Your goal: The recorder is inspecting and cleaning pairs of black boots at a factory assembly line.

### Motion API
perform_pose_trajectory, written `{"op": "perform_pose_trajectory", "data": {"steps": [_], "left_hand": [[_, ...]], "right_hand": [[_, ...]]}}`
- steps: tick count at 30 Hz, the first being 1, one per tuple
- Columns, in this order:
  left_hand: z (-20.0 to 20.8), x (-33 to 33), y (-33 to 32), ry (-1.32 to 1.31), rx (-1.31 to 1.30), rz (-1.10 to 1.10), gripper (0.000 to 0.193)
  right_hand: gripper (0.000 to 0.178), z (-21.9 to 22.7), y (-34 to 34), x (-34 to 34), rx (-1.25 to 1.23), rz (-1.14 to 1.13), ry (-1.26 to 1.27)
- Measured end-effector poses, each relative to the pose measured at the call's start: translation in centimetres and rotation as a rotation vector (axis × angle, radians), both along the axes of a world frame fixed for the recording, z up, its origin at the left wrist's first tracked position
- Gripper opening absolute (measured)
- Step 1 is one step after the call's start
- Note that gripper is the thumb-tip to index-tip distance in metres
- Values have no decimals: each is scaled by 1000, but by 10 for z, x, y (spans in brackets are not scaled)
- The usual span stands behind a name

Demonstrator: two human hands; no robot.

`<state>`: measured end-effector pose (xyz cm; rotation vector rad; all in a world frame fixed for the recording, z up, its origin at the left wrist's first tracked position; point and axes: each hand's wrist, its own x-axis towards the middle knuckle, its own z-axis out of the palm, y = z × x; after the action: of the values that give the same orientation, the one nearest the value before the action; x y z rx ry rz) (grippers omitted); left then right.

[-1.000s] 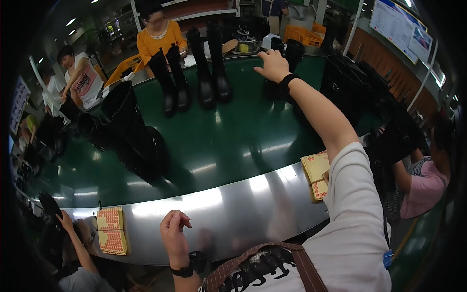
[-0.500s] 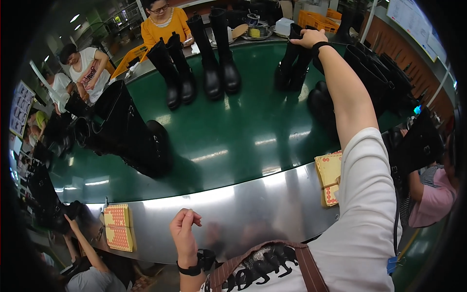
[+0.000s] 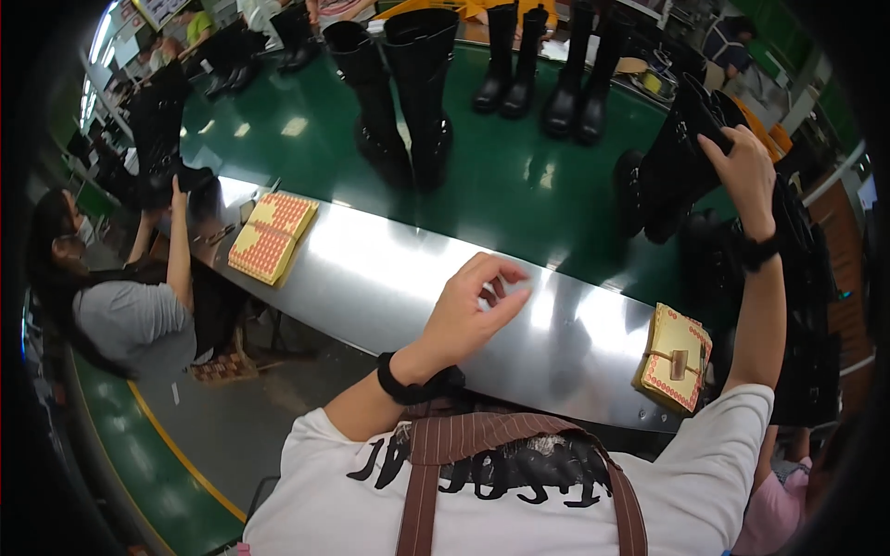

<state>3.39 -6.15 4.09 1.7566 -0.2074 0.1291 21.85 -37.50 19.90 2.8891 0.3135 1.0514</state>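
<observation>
On the right, my right hand (image 3: 744,171) grips the upper rim of a pair of tall black boots (image 3: 667,157) with buckled straps, which stands on the green table surface (image 3: 519,199). My left hand (image 3: 471,310) hovers over the metal table edge (image 3: 371,246), empty, its fingers loosely curled and the thumb apart from them. Nearest my right forearm lies a banded stack of yellow and red printed cards (image 3: 675,357). More black boots (image 3: 807,269), partly hidden behind that forearm, crowd the far right.
Another tall boot pair (image 3: 399,93) stands left of centre. Two shorter pairs, one black (image 3: 510,60) and one beside it (image 3: 584,74), stand at the back. A second card stack (image 3: 272,236) lies at left. A co-worker in grey (image 3: 139,310) holds a boot (image 3: 158,139) there.
The view has swung rightward across the scene's left side. My right hand, on the boots' tops, has drawn them nearer. My left hand has risen over the metal edge, its fingers loosening.
</observation>
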Motion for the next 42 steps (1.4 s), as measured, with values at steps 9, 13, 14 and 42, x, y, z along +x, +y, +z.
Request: {"op": "perform_pose_trajectory", "data": {"steps": [9, 13, 14, 42], "left_hand": [[-17, -1, -42, -475, 223, 122, 131], [-22, -8, -19, -366, -13, -20, 110], [-22, -10, -8, -262, -65, -72, 101], [-67, -29, 42, 3, 118, 163, 51]], "right_hand": [[48, -29, 101, -182, 160, 798, 100], [68, -55, 74, -169, 362, 948, -79], [81, -63, 59, -173, 283, 762, -77], [46, -240, 68, -175, 1114, 478, 831]]}}
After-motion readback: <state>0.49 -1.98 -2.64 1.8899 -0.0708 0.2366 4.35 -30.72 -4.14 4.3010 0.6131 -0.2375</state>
